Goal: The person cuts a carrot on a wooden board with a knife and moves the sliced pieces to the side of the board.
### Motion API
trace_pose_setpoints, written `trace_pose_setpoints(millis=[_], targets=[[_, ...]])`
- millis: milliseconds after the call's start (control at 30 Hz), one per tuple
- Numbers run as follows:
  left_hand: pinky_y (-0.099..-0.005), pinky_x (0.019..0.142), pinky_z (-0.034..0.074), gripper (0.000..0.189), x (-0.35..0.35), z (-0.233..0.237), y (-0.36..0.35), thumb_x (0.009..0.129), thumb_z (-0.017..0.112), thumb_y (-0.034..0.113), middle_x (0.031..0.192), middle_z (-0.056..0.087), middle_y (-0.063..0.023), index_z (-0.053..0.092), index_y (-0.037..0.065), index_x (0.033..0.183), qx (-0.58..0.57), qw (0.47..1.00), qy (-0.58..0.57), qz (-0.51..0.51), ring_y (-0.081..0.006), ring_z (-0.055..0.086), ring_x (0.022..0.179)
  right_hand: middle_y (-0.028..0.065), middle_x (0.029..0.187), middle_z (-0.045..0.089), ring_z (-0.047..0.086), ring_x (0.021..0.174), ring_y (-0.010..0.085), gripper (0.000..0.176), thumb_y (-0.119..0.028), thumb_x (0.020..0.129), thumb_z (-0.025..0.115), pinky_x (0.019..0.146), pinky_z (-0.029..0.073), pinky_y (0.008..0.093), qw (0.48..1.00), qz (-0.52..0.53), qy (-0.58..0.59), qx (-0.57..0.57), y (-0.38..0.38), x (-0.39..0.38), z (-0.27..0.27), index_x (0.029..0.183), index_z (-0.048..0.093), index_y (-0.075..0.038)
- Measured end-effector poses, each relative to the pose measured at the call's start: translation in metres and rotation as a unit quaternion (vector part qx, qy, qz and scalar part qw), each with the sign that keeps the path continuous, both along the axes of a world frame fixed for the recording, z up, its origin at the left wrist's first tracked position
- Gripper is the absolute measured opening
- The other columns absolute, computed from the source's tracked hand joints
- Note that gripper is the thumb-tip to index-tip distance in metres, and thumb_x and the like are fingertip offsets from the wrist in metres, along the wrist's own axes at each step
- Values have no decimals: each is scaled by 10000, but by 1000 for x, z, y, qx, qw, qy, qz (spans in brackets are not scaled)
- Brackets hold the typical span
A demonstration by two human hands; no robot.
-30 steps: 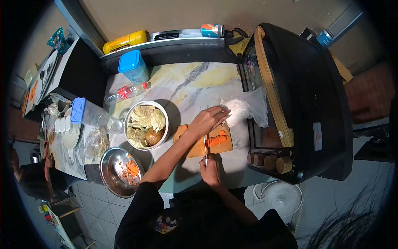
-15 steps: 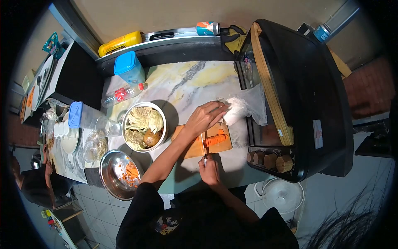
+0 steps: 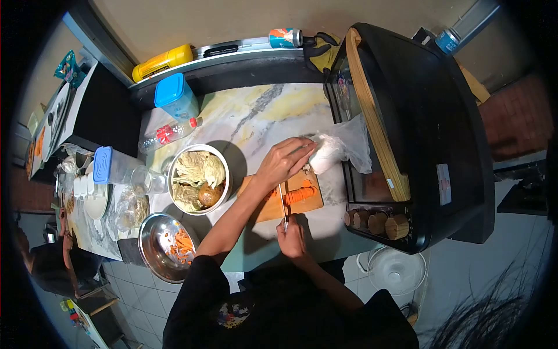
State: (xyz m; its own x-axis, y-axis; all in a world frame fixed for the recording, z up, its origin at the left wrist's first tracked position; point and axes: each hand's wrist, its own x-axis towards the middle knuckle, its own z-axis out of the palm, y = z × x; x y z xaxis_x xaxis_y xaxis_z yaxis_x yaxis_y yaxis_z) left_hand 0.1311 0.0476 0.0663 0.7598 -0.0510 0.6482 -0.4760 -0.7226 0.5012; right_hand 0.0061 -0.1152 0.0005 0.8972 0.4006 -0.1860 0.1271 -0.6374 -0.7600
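My right hand [image 3: 292, 237] grips the handle of a knife [image 3: 284, 203], whose blade lies across an orange-brown cutting board [image 3: 269, 214]. Beside the blade on the board is a row of sliced carrot [image 3: 301, 195]. Reaching over the board's far edge, my left hand [image 3: 285, 161] has its fingers stretched out. Its fingertips are right at a clear plastic bag [image 3: 354, 145] with something white inside. Part of the board is hidden under my left wrist and forearm.
A white bowl [image 3: 228, 189] of cabbage leaves and a brown round vegetable stands left of the board. Nearer is a steel bowl [image 3: 152, 247] with carrot pieces. A black oven [image 3: 430, 128] bounds the right side. Bottle [image 3: 168, 135] and blue-lidded container [image 3: 174, 96] stand behind. Another person [image 3: 55, 256] is far left.
The view has shifted slightly, so the counter items sit a little further left. My left fingers look closer together over the bag's edge. My right hand keeps its grip on the knife.
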Motion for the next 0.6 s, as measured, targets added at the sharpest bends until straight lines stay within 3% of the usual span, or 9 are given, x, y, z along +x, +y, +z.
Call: trace_pose_setpoints(millis=[200,267,600], targets=[[-335,761,542,262,-1,-11,-3,795,652,46,979,647,-80,673,26,1056,20,1000,3,-15,-251,635,887,279,707,586,588,733,467,191,-140,870,550,618,464,507,999,-12,32,5,0,-1,0,894,505,44],[-336,761,542,259,-1,-1,-1,795,651,45,981,648,-80,673,25,1053,21,1000,7,-9,-251,635,883,321,834,597,579,842,493,262,-150,865,561,710,465,541,996,6,85,-5,1,1,4,1017,463,39],[-353,784,534,206,2,-19,-9,827,634,80,979,648,-113,664,2,1015,38,999,15,-32,-282,632,900,301,831,609,584,848,488,252,-181,884,538,718,466,545,996,5,86,-25,0,2,3,1011,485,29]])
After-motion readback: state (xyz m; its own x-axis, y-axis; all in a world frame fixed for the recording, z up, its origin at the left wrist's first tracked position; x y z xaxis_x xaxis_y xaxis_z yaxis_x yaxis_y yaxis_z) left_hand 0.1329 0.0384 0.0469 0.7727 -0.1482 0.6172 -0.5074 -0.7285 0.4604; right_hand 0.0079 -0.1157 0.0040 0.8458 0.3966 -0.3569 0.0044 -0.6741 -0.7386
